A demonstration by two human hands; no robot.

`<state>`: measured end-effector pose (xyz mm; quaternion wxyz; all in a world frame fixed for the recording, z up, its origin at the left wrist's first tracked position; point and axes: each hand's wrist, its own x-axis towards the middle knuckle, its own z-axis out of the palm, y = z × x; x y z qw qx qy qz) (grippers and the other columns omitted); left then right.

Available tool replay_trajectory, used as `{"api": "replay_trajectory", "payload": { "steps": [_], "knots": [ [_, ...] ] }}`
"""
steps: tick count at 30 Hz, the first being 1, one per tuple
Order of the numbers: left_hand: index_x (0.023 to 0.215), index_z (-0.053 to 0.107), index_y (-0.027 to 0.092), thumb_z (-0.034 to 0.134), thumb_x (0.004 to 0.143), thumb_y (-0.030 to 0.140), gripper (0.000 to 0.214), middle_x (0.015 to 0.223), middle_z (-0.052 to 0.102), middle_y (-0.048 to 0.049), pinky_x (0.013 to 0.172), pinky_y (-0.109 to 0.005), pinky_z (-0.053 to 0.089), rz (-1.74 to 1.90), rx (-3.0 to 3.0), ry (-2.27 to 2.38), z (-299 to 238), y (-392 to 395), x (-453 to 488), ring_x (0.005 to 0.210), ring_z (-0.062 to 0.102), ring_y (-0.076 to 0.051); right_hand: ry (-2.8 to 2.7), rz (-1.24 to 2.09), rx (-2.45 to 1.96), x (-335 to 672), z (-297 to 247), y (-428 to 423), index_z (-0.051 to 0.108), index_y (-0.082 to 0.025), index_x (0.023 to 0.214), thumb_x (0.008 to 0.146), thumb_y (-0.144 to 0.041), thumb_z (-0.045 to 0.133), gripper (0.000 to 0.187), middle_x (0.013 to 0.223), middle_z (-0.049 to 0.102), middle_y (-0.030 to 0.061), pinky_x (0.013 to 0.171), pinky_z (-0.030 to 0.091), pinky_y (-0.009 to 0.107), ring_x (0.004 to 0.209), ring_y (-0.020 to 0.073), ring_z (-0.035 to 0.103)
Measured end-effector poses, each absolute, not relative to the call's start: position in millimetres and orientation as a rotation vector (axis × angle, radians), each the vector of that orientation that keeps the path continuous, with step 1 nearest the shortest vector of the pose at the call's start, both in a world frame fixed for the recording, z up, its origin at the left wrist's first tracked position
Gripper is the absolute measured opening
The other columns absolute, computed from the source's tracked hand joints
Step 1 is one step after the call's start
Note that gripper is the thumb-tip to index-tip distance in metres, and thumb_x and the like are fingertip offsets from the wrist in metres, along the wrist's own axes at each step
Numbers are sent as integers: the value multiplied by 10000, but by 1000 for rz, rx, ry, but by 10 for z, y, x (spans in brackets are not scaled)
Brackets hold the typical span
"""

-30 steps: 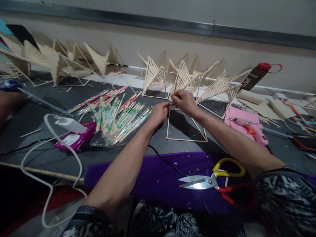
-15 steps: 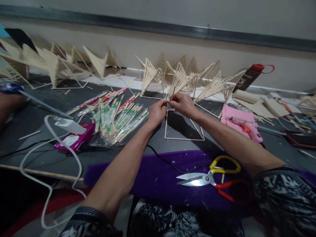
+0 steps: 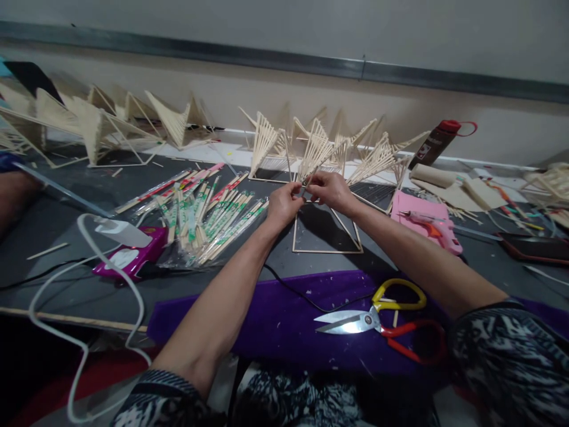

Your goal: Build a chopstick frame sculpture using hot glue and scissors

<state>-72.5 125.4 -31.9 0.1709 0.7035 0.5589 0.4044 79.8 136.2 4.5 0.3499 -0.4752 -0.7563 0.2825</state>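
A four-sided frame of thin wooden sticks [image 3: 326,251] lies on the grey table in front of me. At its far end my left hand [image 3: 284,204] is closed, fingertips pinched on the frame near a corner. Right beside it my right hand [image 3: 331,191] is closed too, thumb and fingers pinching a thin wooden stick that points upward. The exact joint between the fingertips is partly hidden by them. Directly behind my hands stand fan-shaped stick models [image 3: 315,145].
Wrapped chopsticks [image 3: 208,219] and a magenta power strip [image 3: 133,255] lie left. Scissors [image 3: 368,320] rest on purple cloth [image 3: 267,332]. A glue gun [image 3: 429,222] lies on a pink pad [image 3: 415,204] at right; a bottle [image 3: 433,145] leans behind. Another person's hand [image 3: 18,193] is far left.
The view has shifted slightly, so everything sits a little lower and further left. Both hands stay pinched at the frame's far end, with the right fingers slightly turned.
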Motion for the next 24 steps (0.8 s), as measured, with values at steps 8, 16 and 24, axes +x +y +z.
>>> {"api": "replay_trajectory", "payload": {
  "steps": [8,16,24],
  "knots": [
    [1089,637,161,523,709,134,397,1010,687,-44,810,-245,462,1306,1925,1523,-174,1233,-810,857,624,-143,-2047,617,-1187,594,91,1404,679,-112,836,801,-234,505,215,603,621,10,522,456,183,567,121,632],
    [1044,665,160,602,738,311,347,1015,688,-58,754,-262,489,1378,1799,1512,-11,1249,-778,812,625,-151,-2057,565,-1218,604,82,1452,665,-118,784,819,-237,487,217,554,602,-1,505,439,163,518,104,616],
    [983,700,180,593,747,327,298,900,710,-43,719,-245,479,1360,1859,1514,3,1361,-761,769,633,-148,-2067,491,-1252,595,64,1467,653,-126,768,836,-218,457,227,563,613,1,532,442,158,530,99,623]
  ]
}}
